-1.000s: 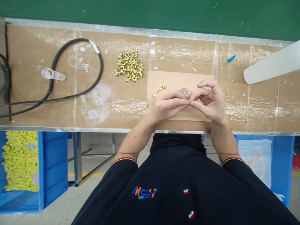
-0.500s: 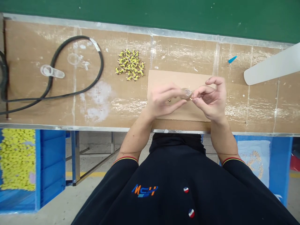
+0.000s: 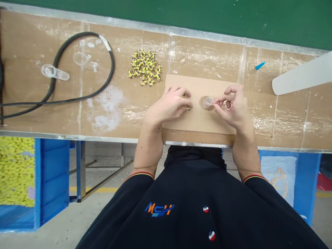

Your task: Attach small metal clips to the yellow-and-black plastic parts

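On a flat cardboard sheet (image 3: 197,122), my left hand (image 3: 169,105) has its fingers curled down over a small yellow piece with a dark end (image 3: 188,108). Another bit of yellow shows between its fingers. My right hand (image 3: 234,109) pinches thumb and forefinger together at the rim of a small clear cup (image 3: 207,102). A tiny pale piece (image 3: 213,104) shows at those fingertips, too small to name. Several small beige pieces (image 3: 227,104) lie on the sheet, partly hidden behind the right hand.
A pile of yellow-and-dark small pieces (image 3: 145,67) lies left of the sheet. Farther left are a black cable (image 3: 112,69) and a clear plastic scoop-like item (image 3: 55,72). A blue tapered piece (image 3: 260,65) and a white cylinder (image 3: 298,74) are right. Blue bins (image 3: 53,173) stand below.
My left hand has moved left, away from the clear cup, and its fingers have curled down onto the small yellow piece. My right hand stays pinched at the cup's edge.
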### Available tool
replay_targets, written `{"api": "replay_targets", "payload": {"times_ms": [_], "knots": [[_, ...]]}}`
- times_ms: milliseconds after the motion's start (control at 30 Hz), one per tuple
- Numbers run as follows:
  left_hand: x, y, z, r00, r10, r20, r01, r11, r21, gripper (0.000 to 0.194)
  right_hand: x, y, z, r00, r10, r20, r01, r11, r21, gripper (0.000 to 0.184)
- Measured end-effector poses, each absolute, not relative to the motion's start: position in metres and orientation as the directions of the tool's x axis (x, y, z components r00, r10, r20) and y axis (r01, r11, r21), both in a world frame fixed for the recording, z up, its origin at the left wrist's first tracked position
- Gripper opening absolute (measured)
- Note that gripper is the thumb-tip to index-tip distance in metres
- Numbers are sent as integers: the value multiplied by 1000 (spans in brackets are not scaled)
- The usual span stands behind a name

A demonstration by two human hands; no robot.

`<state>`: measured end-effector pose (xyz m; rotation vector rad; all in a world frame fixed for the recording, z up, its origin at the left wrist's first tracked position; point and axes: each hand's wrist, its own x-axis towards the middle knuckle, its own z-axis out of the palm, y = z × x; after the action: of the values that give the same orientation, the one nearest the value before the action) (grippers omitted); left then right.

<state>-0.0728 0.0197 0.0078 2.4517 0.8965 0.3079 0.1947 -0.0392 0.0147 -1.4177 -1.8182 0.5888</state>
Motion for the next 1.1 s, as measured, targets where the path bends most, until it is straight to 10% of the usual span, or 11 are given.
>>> {"api": "replay_targets", "payload": {"times_ms": [633,867,1100], "knots": [[-53,19,9,614,739,276,503,-636,585,24,191,-40,8,-109,949,296,657,292,-695,31],[-43,12,9,255,875,412,168,-460,872,29,186,-43,21,-42,924,381,350,371,-860,40],[-20,-9,9,377,881,285,-160,-242,957,38,180,-46,18,50,910,413,240,390,-889,52]]}}
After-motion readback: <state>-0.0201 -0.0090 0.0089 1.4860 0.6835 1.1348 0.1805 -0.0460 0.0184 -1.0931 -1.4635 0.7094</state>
